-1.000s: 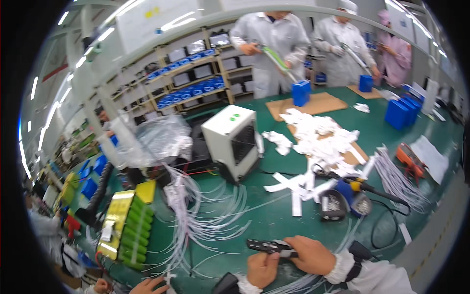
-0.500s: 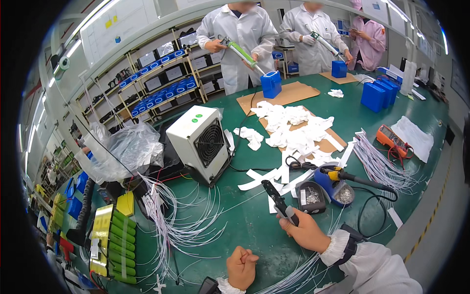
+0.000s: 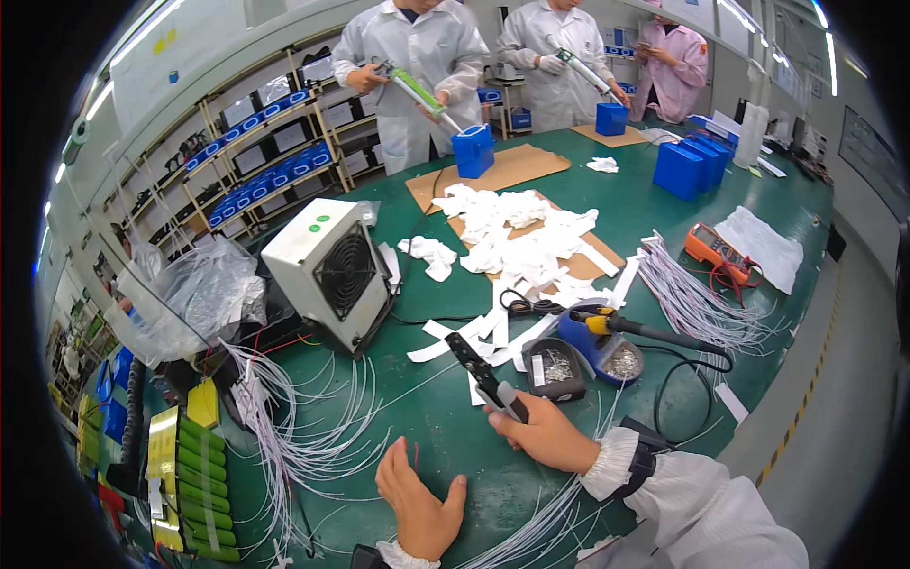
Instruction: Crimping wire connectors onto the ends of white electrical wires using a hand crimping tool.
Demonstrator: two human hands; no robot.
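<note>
My right hand (image 3: 542, 432) grips a black and grey hand tool (image 3: 482, 372) that points up and to the left over the green table (image 3: 758, 313). Lying flat and empty on the table near the front edge is my left hand (image 3: 417, 498), fingers apart. A bundle of thin white wires (image 3: 294, 427) spreads just left of it. More white wires run under my right forearm.
A white fan box (image 3: 327, 270) stands at centre left. A soldering iron in its blue stand (image 3: 607, 337), white paper scraps (image 3: 517, 237), an orange meter (image 3: 720, 251), blue boxes (image 3: 684, 166) and green-yellow cells (image 3: 185, 474) lie around. Three people in white and pink coats work at the far side.
My view has tilted up and nearer to the table. My right hand has lifted the tool from low at the front edge to mid-table. My left hand has let go and lies flat.
</note>
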